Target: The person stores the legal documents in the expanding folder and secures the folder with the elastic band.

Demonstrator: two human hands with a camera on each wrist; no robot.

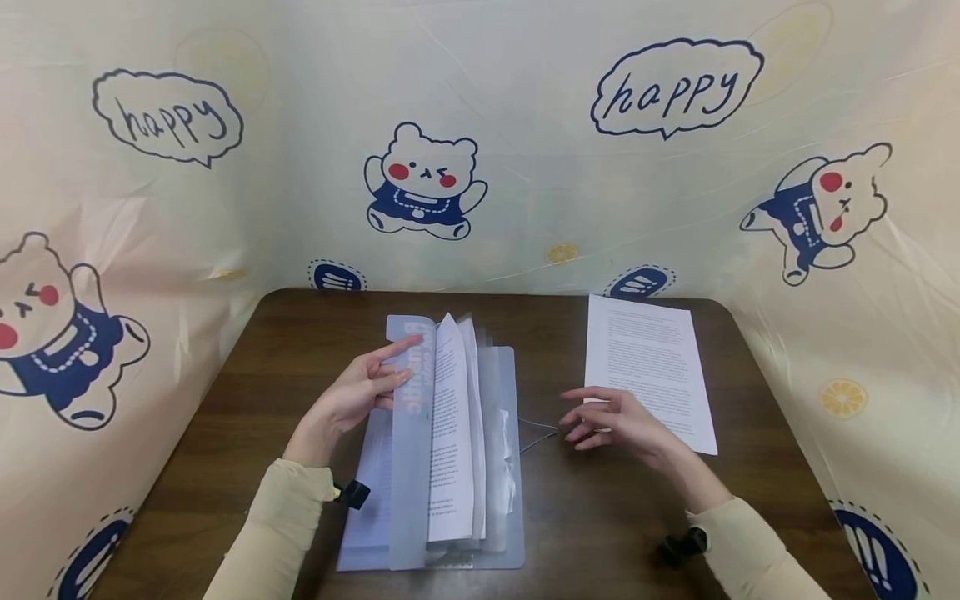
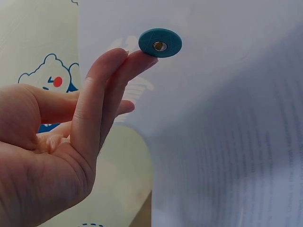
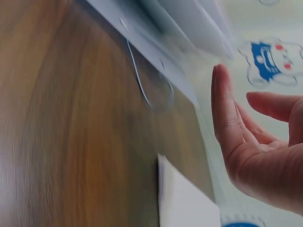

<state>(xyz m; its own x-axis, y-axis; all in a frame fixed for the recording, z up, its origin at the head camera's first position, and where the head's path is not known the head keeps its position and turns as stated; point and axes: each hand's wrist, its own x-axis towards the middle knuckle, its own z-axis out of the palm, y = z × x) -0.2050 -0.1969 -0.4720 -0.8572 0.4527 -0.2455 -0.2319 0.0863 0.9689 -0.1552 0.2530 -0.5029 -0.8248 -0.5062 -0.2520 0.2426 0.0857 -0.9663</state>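
Observation:
A translucent light-blue document folder with printed pages inside lies partly open in the middle of the table. My left hand holds its raised, curled cover near the upper left edge. In the left wrist view, a round teal button is fixed to the cover right at the fingertips. My right hand hovers beside the folder with fingers relaxed and nothing in them. In the head view it overlaps the lower left of a printed sheet. A thin elastic loop sticks out from the folder's edge toward this hand.
The dark wooden table has rounded far corners and is enclosed by a pale cloth printed with cartoon bears. Loose white pages fan out inside the folder. A small black device is strapped at the left wrist.

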